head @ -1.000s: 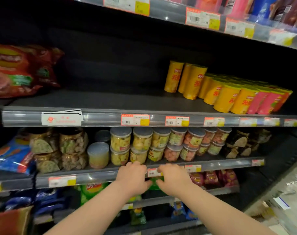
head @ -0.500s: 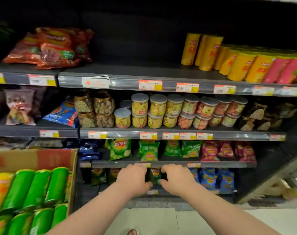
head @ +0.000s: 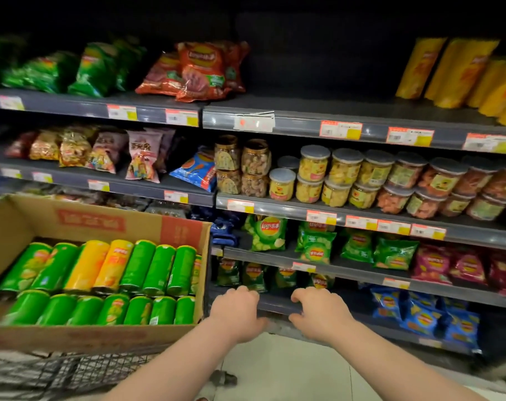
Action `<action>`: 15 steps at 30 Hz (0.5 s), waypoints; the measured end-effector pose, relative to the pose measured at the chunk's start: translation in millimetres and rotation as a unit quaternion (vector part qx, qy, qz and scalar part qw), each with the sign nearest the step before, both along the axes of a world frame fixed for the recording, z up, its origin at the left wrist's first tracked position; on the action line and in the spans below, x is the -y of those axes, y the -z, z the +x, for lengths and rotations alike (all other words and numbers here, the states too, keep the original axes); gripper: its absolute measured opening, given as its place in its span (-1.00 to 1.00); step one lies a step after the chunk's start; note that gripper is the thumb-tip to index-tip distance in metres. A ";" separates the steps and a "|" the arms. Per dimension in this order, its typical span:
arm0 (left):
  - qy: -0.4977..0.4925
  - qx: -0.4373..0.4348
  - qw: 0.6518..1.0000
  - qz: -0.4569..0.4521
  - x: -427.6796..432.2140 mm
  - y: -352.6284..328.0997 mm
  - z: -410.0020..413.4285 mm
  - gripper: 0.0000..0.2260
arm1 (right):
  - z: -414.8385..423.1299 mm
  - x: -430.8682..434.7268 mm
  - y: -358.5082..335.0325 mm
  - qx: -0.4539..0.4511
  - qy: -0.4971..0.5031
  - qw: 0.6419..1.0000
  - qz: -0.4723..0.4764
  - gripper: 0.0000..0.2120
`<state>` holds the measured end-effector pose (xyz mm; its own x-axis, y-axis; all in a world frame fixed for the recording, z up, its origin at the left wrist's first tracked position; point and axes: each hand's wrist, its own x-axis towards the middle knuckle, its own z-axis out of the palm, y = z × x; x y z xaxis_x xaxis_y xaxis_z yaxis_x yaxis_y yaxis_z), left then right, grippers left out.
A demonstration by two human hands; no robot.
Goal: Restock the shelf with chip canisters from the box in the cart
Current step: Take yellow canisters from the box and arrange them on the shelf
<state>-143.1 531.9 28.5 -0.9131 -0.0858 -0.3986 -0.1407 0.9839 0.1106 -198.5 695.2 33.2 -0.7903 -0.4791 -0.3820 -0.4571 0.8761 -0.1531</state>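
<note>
snack shelves (head: 298,123) fill the far wall. left hand (head: 234,312) and right hand (head: 321,311) hover empty, loosely curled. best to reach left into the box (head: 101,332), gripping one canister (head: 156,266) mid-body.

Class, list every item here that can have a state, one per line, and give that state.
cardboard box, open-topped, sitting in the cart
boxed canisters, lying on their sides, two rows
yellow canisters, standing on end
jars, lidded, stacked two high
left hand, loosely curled, empty
right hand, loosely curled, empty
</note>
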 end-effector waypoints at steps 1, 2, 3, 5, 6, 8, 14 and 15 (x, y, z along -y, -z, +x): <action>-0.004 -0.001 1.000 0.001 7.5 -0.2 1.8 -0.49 | 0.4 8.3 0.4 0.000 -0.007 1.000 -0.002 -0.58; -0.010 -0.001 1.000 0.002 16.0 -0.4 3.6 -0.50 | 0.5 17.8 1.0 0.001 -0.015 1.000 -0.002 -0.58; -0.018 -0.001 1.000 0.003 25.5 0.0 5.7 -0.51 | 0.3 28.6 1.3 0.002 -0.024 1.000 -0.002 -0.59; -0.036 -0.001 0.999 0.003 48.3 3.1 10.6 -0.55 | -0.6 54.5 2.5 0.003 -0.041 0.999 0.001 -0.61; -0.046 0.001 0.999 0.003 61.3 4.7 13.2 -0.56 | -1.6 69.7 3.4 0.002 -0.049 0.999 0.002 -0.63; -0.066 0.005 0.998 0.000 92.9 7.3 18.6 -0.57 | -3.9 104.5 4.7 -0.001 -0.068 0.998 0.007 -0.66; -0.135 0.017 0.991 0.005 207.8 14.3 29.3 -0.53 | -7.0 224.5 8.0 0.014 -0.126 0.992 0.022 -0.62; -0.146 0.017 0.989 0.008 226.3 16.5 29.6 -0.54 | -8.0 244.0 10.0 0.013 -0.135 0.990 0.025 -0.62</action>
